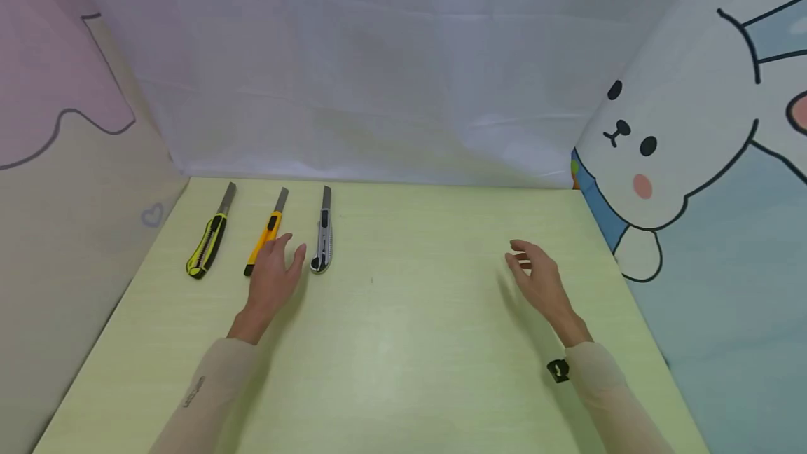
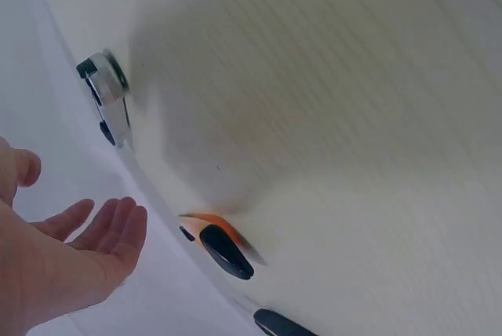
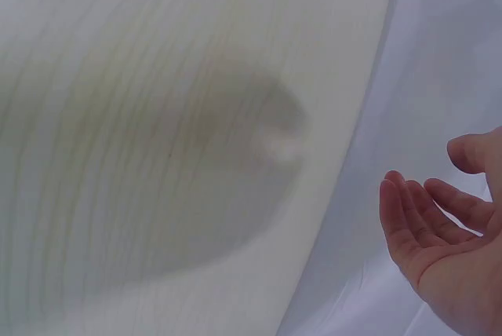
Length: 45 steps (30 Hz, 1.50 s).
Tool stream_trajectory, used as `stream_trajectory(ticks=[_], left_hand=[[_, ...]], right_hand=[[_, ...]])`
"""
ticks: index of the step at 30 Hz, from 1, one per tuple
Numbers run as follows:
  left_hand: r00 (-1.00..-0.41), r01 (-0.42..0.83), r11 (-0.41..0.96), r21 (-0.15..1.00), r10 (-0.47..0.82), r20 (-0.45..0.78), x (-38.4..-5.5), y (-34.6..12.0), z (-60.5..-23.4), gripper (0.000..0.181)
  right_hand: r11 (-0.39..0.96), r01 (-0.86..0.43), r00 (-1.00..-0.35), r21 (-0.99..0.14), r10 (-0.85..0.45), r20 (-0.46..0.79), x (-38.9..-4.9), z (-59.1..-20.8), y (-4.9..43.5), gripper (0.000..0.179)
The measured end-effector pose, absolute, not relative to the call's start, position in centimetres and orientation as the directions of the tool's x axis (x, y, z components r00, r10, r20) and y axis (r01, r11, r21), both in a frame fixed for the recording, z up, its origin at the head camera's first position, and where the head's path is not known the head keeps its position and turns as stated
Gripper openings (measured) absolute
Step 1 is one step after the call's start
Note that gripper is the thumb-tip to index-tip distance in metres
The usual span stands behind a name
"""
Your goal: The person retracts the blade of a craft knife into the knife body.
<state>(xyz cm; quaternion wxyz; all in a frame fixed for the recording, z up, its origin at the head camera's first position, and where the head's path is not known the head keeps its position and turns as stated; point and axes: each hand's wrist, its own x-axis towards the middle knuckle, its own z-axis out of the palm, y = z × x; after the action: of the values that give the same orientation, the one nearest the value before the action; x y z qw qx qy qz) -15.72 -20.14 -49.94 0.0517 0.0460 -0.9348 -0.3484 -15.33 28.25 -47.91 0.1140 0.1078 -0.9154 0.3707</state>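
Note:
Three utility knives lie side by side at the table's left, blades out and pointing to the back. Outermost is a yellow-green and black utility knife (image 1: 207,245). An orange utility knife (image 1: 257,247) with a black end comes after it, then a silver-grey utility knife (image 1: 322,240). My left hand (image 1: 274,279) hovers over the table between the orange and silver knives, overlapping the orange one in the head view; its fingers are relaxed and nothing is held. On the right, my right hand (image 1: 541,282) hangs above bare tabletop, fingers loosely bent, palm empty.
The pale yellow table (image 1: 403,342) ends at a white cloth backdrop (image 1: 378,76). Printed cloth walls stand along both sides, with a cartoon rabbit (image 1: 681,125) on the right one. A small black object (image 1: 557,370) shows beside the right sleeve.

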Motion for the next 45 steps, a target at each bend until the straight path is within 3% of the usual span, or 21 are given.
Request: stream_trajectory(ticks=[16,39,45], left_hand=[[-0.986,-0.111,0.557,0.823,-0.165,-0.021,-16.8,-19.3,-49.7,0.046],[-0.958,-0.257,0.46,0.85,-0.236,-0.162,-18.7,-18.1,-49.9,0.046],[-0.928,-0.354,0.378,0.856,-0.259,-0.269,-19.1,-18.0,-49.7,0.05]], right_hand=[[0.642,-0.237,-0.966,-0.729,-0.078,0.245,-15.5,-48.6,26.7,0.034],[0.573,-0.136,-0.991,-0.808,-0.066,0.12,-15.6,-48.6,24.4,0.037],[0.538,-0.138,-0.99,-0.832,-0.076,0.115,-15.5,-48.8,23.8,0.037]])
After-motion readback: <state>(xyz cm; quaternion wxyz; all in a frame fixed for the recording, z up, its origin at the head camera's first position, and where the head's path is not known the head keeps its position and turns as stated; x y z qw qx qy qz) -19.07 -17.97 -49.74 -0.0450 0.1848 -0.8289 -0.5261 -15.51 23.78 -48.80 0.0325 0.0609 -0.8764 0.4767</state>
